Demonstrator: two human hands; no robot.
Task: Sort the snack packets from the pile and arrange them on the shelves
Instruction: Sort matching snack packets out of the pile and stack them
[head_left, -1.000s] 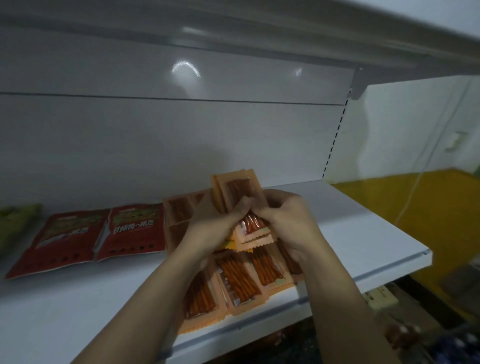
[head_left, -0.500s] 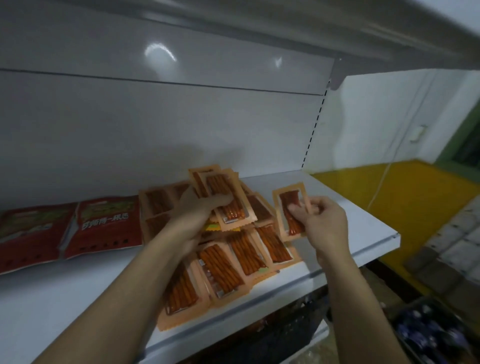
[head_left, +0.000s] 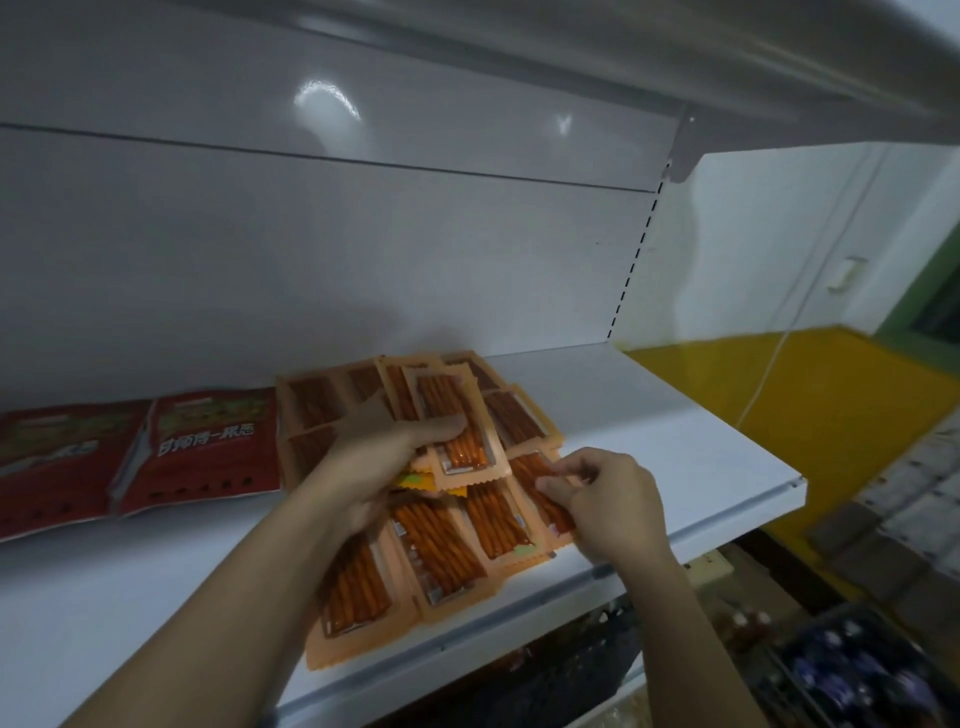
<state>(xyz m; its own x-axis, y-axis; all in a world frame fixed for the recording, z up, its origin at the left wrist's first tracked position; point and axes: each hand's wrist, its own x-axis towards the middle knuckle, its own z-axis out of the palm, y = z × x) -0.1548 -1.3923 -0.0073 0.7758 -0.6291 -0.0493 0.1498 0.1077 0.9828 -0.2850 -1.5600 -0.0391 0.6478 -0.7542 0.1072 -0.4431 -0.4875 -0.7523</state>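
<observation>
Head view: orange snack packets (head_left: 441, 551) in overlapping rows on white shelf (head_left: 675, 441)
left hand (head_left: 384, 467): grips small packet stack (head_left: 452, 426) above rows
right hand (head_left: 608, 499): pinches single packet (head_left: 527, 470) at row's right end
red packets (head_left: 208, 447): flat, further left

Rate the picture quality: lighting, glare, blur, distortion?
Head view: dim light; glare spots on the glossy back panel; the upper shelf bows from wide-angle distortion; the bottom-right corner is blurred; the orange packets read clearly.
</observation>
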